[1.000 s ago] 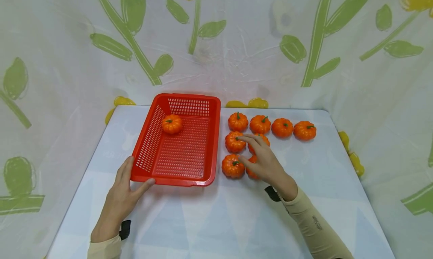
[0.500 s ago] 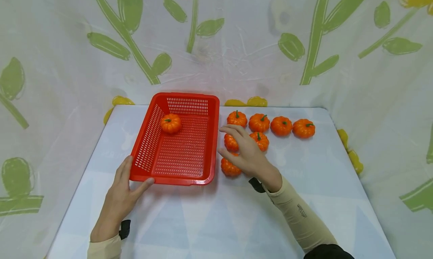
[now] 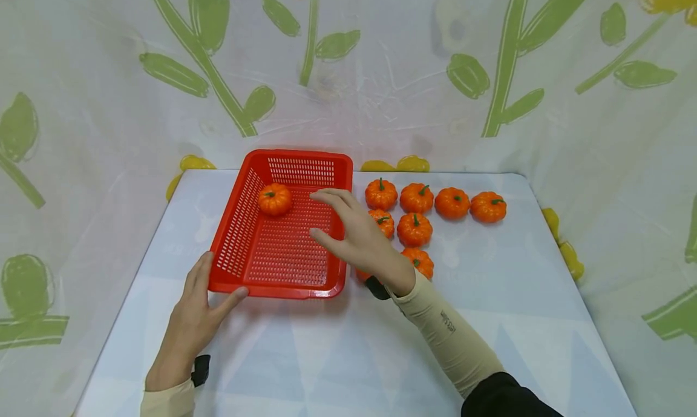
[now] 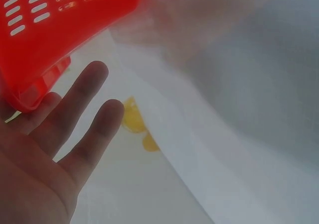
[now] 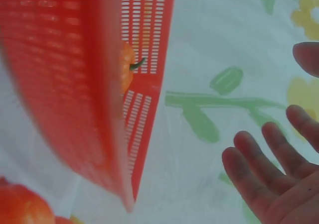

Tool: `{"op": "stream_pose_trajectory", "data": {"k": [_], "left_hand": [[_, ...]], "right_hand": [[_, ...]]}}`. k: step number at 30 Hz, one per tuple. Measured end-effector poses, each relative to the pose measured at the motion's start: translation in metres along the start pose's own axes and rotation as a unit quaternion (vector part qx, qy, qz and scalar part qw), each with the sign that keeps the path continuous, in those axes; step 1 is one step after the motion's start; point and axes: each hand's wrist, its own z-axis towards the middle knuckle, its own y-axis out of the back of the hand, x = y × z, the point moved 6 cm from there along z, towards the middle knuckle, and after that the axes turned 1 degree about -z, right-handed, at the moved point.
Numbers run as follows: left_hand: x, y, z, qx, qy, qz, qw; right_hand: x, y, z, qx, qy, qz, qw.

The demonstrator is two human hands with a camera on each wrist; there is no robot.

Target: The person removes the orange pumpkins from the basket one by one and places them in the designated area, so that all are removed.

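My left hand is at the near left corner of a red plastic basket, thumb along the front rim and fingers at the side wall. In the left wrist view those fingers look straight and spread beside the red wall. Over the basket's right side, my right hand reaches in with fingers extended and thumb apart, holding nothing. One small orange pumpkin with a green stem lies inside, toward the far left. The right wrist view shows the empty right hand above the basket wall.
Several more pumpkins stand in rows on the pale table, right of the basket. My right hand and wrist partly cover the nearest ones. A white curtain with green and yellow plants rises behind the table.
My right hand has moved left, from above the pumpkins to over the basket. My left hand, the basket and the pumpkins have stayed put.
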Motion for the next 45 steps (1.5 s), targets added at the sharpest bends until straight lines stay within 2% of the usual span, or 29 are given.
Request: {"op": "stream_pose_trajectory", "data": {"k": [8, 14, 18, 22, 24, 30, 37, 45], "left_hand": [[0.000, -0.001, 0.000, 0.006, 0.002, -0.002, 1.0000], [0.002, -0.002, 0.000, 0.004, 0.002, -0.006, 1.0000], [0.003, -0.002, 0.000, 0.002, 0.002, -0.006, 1.0000], [0.005, -0.002, -0.001, 0.002, 0.003, -0.005, 1.0000], [0.005, -0.002, -0.001, 0.001, 0.001, -0.004, 1.0000], [0.004, -0.002, -0.001, 0.000, -0.001, -0.002, 1.0000], [0.002, -0.003, 0.000, -0.005, -0.009, -0.002, 0.9999], [0.003, -0.002, 0.000, -0.009, -0.012, -0.002, 0.9999]], "right_hand": [[0.016, -0.008, 0.039, -0.044, 0.063, 0.009, 0.9970], [0.025, -0.017, 0.066, -0.069, 0.060, 0.023, 0.9956], [0.022, -0.029, 0.087, -0.075, 0.052, 0.026, 0.9955], [0.010, -0.043, 0.105, -0.069, 0.021, 0.029, 0.9970], [0.000, -0.050, 0.113, -0.068, -0.009, 0.046, 0.9966], [-0.028, -0.068, 0.124, -0.073, -0.078, 0.086, 0.9906], [-0.055, -0.088, 0.125, -0.060, -0.117, 0.068, 0.9890], [-0.070, -0.108, 0.127, -0.015, -0.125, 0.038, 0.9913]]}}
